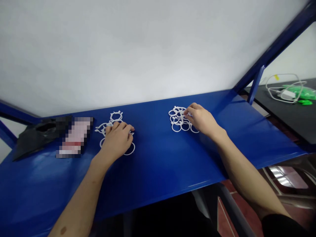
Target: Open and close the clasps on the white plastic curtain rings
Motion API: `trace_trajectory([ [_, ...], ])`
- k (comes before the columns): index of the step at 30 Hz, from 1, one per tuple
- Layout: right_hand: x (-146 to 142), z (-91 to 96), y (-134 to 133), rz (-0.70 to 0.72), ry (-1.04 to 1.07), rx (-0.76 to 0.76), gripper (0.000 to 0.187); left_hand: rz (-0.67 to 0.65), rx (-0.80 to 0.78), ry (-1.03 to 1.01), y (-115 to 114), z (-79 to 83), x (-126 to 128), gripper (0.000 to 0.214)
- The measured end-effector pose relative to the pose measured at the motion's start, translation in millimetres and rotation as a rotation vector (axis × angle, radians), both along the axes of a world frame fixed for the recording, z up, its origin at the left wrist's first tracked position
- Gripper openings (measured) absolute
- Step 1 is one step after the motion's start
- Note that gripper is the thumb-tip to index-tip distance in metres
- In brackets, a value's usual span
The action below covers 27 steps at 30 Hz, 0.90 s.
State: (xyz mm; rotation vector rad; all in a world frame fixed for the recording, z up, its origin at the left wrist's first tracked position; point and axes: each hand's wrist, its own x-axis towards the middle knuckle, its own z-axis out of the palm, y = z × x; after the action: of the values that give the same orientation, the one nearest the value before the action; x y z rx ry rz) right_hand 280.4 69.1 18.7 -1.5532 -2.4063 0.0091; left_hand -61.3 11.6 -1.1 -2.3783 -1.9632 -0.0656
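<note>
Here, left hand [117, 136] lies curled on flat rings [116, 116], grip unclear; right hand [201, 120] pinches another flat cluster [176, 121].

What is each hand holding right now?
Left hand: curled, palm down, on the left rings; grip cannot be told.
Right hand: fingertips pinching the right rings.

Two clusters of thin white plastic rings with small tabs on their rims lie flat on the glossy blue surface [158, 158], well apart from each other. The left cluster of white rings [103, 129] is spread loosely: one ring sits alone at its far edge, and several others are partly hidden under the left grip [117, 140]. The right cluster of white rings [178, 120] is tighter, its rings overlapping, with the right grip [201, 120] touching its right-hand side.
</note>
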Motion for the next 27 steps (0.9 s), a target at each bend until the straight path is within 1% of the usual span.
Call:
trace_trajectory([
  [3, 0.8, 3.8, -1.9, -0.007, -0.011, -0.062, 0.02, -0.013, 0.006, -0.028, 1.2, -2.7, 0.6, 0.025],
  [5, 5.6, 9.4, -3.4, -0.016, 0.006, -0.072, 0.021, -0.011, 0.019, -0.052, 2.1, -4.5, 0.4, 0.024],
  [9, 22.4, 17.8, -5.6, -0.099, 0.08, -0.085, 0.02, -0.011, 0.052, -0.11, 2.9, -5.9, 0.2, 0.023],
  [11, 31.3, 16.3, -6.3, -0.144, 0.064, -0.162, 0.018, -0.011, 0.059, -0.14, 3.2, -5.5, 0.4, 0.021],
  [14, 41.6, 9.0, -6.5, -0.189, 0.01, -0.33, 0.018, -0.012, 0.06, -0.178, 4.0, -4.4, 0.9, 0.019],
  [17, 47.7, 2.6, -5.7, -0.195, -0.004, -0.407, 0.016, -0.016, 0.07, -0.21, 5.4, -4.0, 1.1, 0.017],
  [20, 50.7, 1.4, -4.9, -0.169, 0.005, -0.421, 0.009, -0.025, 0.08, -0.24, 6.8, -4.8, 0.3, 0.014],
  [22, 51.1, 2.0, -4.5, -0.158, 0.043, -0.405, 0.009, -0.038, 0.076, -0.254, 7.6, -5.6, -0.7, 0.012],
  [27, 47.0, -1.8, -2.3, -0.155, 0.168, -0.291, 0.012, -0.059, 0.059, -0.272, 8.6, -5.2, -2.6, 0.011],
])
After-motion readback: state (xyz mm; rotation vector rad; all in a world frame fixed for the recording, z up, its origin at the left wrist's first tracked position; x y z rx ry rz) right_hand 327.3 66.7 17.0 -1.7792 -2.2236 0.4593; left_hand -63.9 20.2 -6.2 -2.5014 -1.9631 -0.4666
